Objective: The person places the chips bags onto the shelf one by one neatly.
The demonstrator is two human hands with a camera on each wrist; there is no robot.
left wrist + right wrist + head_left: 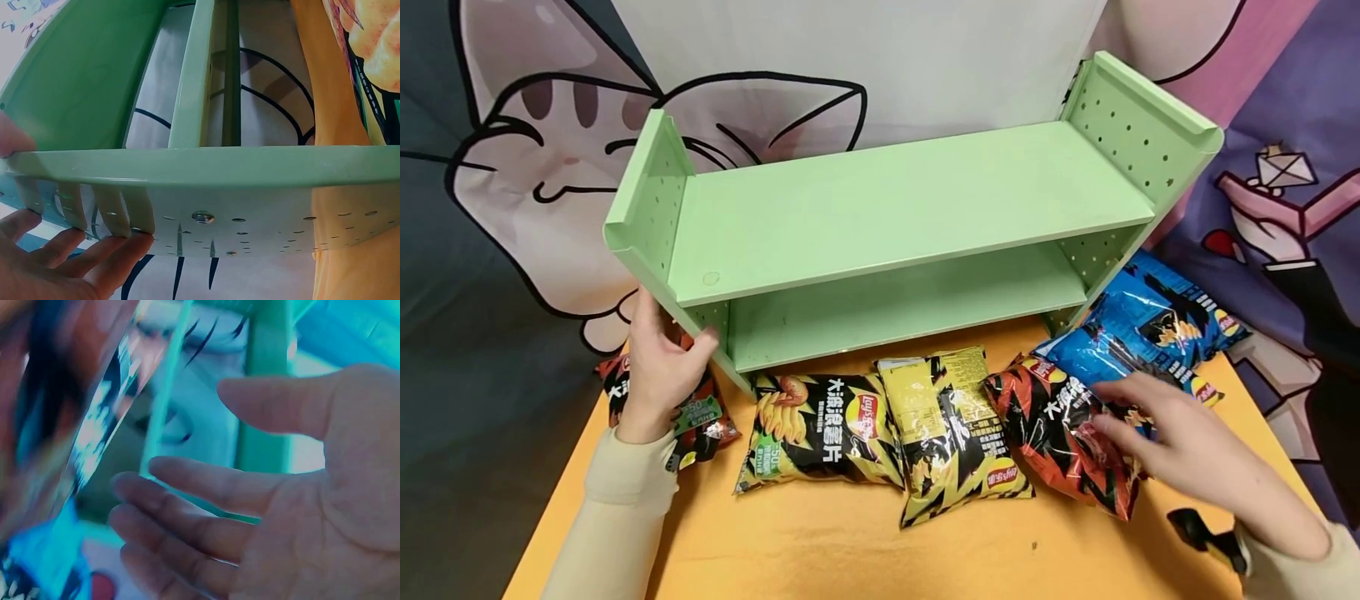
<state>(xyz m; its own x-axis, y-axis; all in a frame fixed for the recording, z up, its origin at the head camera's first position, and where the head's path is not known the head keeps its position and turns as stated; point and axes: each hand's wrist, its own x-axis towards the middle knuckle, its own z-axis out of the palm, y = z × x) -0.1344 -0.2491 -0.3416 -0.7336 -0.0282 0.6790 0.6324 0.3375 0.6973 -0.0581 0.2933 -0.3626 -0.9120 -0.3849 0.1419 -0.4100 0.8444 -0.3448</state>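
Observation:
A light green two-level metal shelf [910,208] stands at the back of the orange table, its perforated side panels upright. My left hand [662,358] grips its left side panel; in the left wrist view the fingers of that hand [81,256] lie on the panel's outer face, the thumb on the other side of the edge. Above the red chip bag [1067,433] at the right is my right hand [1202,458], fingers extended. In the right wrist view the right hand [269,494] holds nothing, thumb and fingers apart; whether it touches the bag I cannot tell.
A black-and-yellow chip bag [827,429] and a yellow one [951,437] lie before the shelf. Blue bags [1150,317] lie at the right, partly overlapping. Another red bag [707,417] is behind my left wrist. A printed cloth [550,192] hangs behind the table [850,550].

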